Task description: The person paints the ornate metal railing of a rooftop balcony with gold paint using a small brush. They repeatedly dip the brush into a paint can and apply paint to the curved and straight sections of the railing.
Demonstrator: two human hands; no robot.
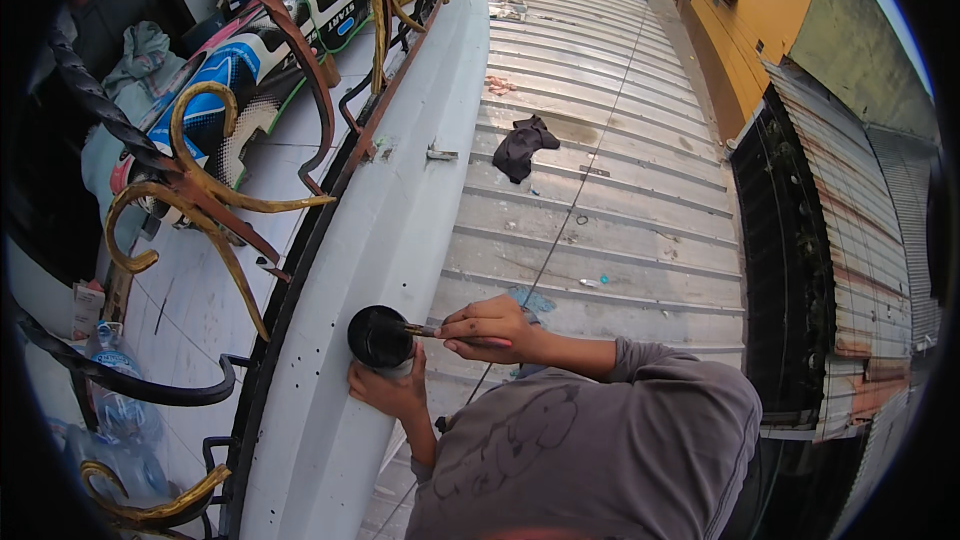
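Observation:
A round container (405, 370) of black paint (378, 338) rests on or just above the pale ledge (300, 430). Its side is wrapped by my left hand (388, 392), thumb up along the wall. In my right hand (488, 328) is a paintbrush (430, 330), gripped by its handle and held nearly level. The brush's tip reaches over the container's right rim; its bristles are hard to make out against the dark paint. Black specks dot the ledge around the container. To the left runs a wrought-iron railing (190, 185) with twisted bars and gold-coloured scrolls.
Beyond the ledge lies a ribbed metal roof (620, 230), lower down, with a dark cloth (522, 147) on it. A thin cable (580, 190) crosses above it. Behind the railing are plastic bottles (125, 390) and a printed banner (250, 55). A metal bracket (441, 152) protrudes from the ledge.

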